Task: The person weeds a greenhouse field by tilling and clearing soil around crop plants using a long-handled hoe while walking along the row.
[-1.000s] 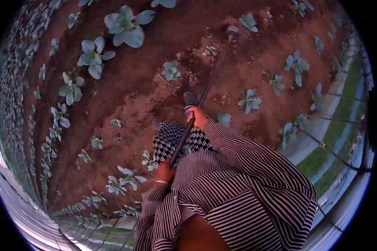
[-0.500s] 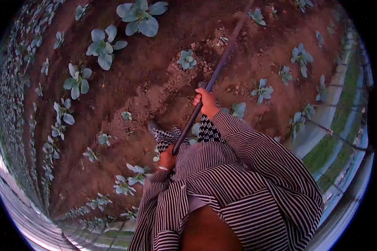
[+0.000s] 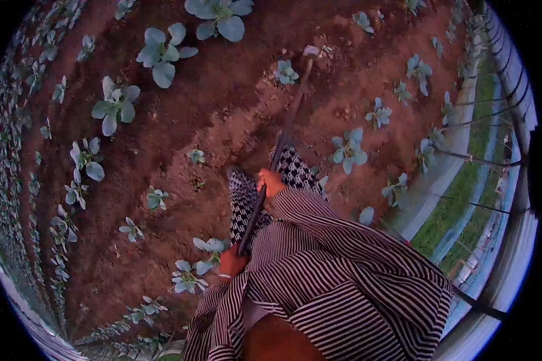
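Observation:
My right hand is closed round the middle of the dark handle of a long hoe. Lower down, by my hip, my left hand grips the rear end of the same handle; a pale band circles that wrist. The hoe's pale metal head is at the soil, up and ahead of my feet. Just left of it grows a small leafy seedling with blue-green leaves. A few pale leaves lie or stand right beside the head; I cannot tell which.
Rows of cabbage-like plants run along both sides on brown soil. My patterned trouser legs stand between them. Close by my left elbow is another plant. A greenhouse side with pale sheeting and hoops borders the right.
The hoe's head, out of view above before, has come down to the soil beside the seedling. Both hands have moved down and leftward in view with the handle. The camera view has shifted slightly.

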`<state>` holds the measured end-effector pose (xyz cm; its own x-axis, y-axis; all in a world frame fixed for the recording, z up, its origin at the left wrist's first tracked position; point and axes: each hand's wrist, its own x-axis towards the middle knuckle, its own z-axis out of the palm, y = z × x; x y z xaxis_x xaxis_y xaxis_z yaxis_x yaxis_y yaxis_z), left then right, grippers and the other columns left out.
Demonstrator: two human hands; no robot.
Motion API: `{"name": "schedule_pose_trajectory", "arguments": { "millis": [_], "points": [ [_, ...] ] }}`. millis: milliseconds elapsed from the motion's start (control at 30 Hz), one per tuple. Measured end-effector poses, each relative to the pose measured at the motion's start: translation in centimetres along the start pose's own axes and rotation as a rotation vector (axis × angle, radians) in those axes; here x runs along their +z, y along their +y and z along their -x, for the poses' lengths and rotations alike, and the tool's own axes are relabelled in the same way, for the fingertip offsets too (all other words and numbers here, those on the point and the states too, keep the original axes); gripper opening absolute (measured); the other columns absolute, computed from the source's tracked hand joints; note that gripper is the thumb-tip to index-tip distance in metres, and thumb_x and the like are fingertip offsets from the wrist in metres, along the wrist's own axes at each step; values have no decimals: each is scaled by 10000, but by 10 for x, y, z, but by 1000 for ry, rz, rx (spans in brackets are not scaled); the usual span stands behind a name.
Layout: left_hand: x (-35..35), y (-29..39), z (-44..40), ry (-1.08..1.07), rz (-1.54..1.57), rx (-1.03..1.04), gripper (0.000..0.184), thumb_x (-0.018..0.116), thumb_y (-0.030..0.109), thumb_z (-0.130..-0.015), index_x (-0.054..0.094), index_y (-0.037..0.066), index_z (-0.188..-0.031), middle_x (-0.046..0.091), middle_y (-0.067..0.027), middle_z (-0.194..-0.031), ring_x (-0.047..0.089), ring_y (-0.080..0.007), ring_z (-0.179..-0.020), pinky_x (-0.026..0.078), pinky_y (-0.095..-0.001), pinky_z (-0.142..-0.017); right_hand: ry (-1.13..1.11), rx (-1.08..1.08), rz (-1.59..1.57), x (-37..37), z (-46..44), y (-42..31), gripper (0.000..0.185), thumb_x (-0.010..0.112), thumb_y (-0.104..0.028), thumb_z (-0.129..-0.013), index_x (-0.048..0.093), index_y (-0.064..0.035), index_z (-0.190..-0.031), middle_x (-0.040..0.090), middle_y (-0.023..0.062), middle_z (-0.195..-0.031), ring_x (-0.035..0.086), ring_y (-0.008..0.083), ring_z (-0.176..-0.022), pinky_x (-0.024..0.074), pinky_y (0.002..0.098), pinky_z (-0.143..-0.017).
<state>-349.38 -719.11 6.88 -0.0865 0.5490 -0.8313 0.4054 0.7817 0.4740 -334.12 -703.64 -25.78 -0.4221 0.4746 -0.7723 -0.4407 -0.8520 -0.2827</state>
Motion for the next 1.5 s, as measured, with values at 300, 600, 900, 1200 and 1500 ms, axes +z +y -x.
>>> {"name": "schedule_pose_trajectory", "arguments": {
  "millis": [300, 600, 900, 1200, 1500],
  "points": [
    [16, -2, -68, 189, 86, 150, 254, 576, 115, -655, 466, 34, -869, 556, -197, -662, 546, -376, -635, 426, -451, -551, 306, -65, 265, 181, 54, -150, 167, 541, -123, -739, 405, -60, -665, 347, 23, -452, 367, 162, -356, 341, 319, -360],
    [30, 52, -72, -26, -10, -84, 317, 586, 199, -635, 494, 6, -870, 570, -218, -740, 559, -373, -721, 444, -434, -619, 105, -238, 292, 77, 12, -109, 82, 539, -81, -734, 488, -44, -681, 432, 64, -488, 431, 198, -379, 370, 338, -372],
    [24, -45, 17, 170, -33, -19, 287, 580, 212, -652, 493, 66, -884, 553, -205, -640, 549, -386, -607, 424, -468, -522, 395, 267, 80, 145, 95, -62, 243, 540, -109, -743, 375, -77, -567, 338, 26, -437, 349, 157, -351, 342, 326, -372],
    [31, 25, -78, 137, 15, 86, 297, 576, 182, -642, 470, 12, -862, 547, -229, -675, 544, -400, -668, 428, -466, -581, 116, -110, 211, 83, -8, -129, 97, 548, -112, -749, 492, -43, -710, 372, 19, -452, 374, 172, -369, 356, 324, -371],
    [-10, -102, -9, 73, 56, 125, 376, 636, 258, -612, 497, 13, -862, 565, -212, -728, 565, -352, -689, 441, -432, -579, 356, -2, 207, 143, 65, -8, 168, 543, -105, -740, 417, -65, -636, 355, 31, -475, 360, 155, -392, 335, 307, -385]
  ]
}}
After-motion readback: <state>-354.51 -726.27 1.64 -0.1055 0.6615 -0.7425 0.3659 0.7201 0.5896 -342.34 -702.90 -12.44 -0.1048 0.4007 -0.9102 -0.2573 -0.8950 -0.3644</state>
